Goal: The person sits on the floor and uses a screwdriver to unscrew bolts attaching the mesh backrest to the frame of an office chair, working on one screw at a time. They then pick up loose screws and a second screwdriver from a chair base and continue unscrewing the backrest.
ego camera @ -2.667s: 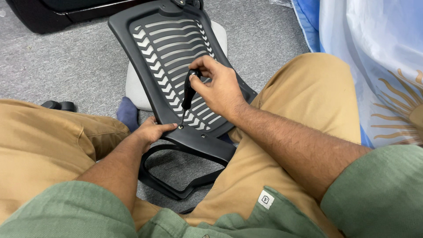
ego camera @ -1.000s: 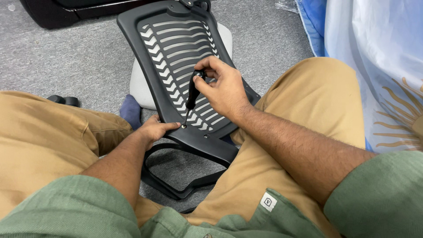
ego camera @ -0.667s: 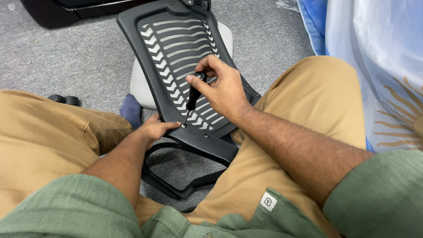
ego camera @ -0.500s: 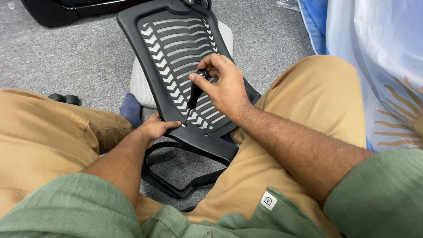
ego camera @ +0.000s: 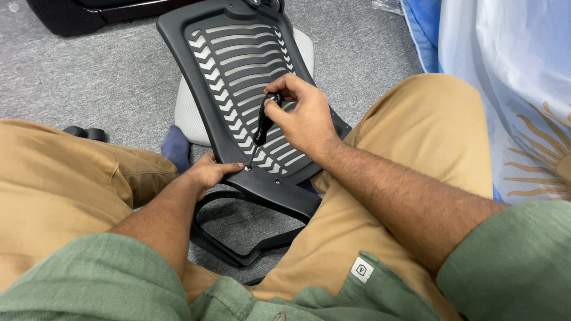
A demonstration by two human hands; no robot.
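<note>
A black plastic chair backrest [ego camera: 229,65] with slatted openings lies tilted between my legs. My right hand [ego camera: 300,116] grips the handle of a black screwdriver [ego camera: 262,126], whose tip rests on a screw [ego camera: 247,169] near the backrest's lower edge. My left hand [ego camera: 205,173] holds that lower edge right beside the screw, thumb on top. Another screw sits a little to the right on the same black bracket [ego camera: 273,193].
A white cushion [ego camera: 189,116] lies under the backrest on grey carpet. A dark blue sock [ego camera: 176,148] shows beside my left knee. White and blue cloth [ego camera: 505,89] is at the right. A black object [ego camera: 77,15] sits top left.
My right hand has shifted its grip slightly on the screwdriver handle, as in turning it. The tip stays on the screw and my left hand has not moved.
</note>
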